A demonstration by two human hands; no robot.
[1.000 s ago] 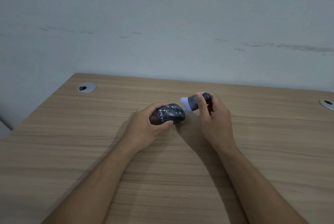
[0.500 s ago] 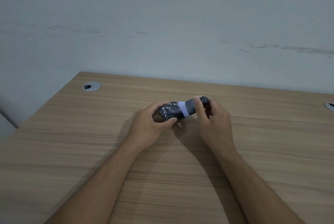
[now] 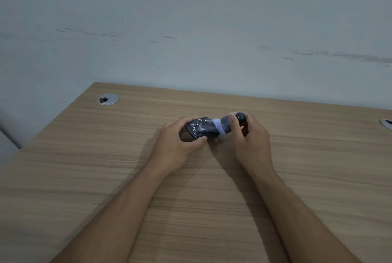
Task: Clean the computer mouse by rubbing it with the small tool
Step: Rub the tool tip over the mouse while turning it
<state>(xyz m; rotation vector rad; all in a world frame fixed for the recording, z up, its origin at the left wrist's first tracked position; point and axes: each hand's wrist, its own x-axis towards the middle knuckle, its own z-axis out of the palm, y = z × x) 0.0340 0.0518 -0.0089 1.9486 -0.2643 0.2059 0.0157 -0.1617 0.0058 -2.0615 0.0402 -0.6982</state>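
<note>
A dark computer mouse flecked with white marks rests on the wooden desk near its middle. My left hand wraps around the mouse from the left, thumb under its near side. My right hand grips a small dark tool with a pale lilac head. That pale head presses against the right end of the mouse. The tool's dark knob end sticks out above my right fingers.
A round metal cable grommet sits at the desk's far left corner, and another grommet shows at the right edge. A grey scuffed wall rises directly behind the desk. The desk's left edge runs diagonally at the left.
My right hand moved the tool left until its pale head met the mouse. The left hand kept holding the mouse in place.
</note>
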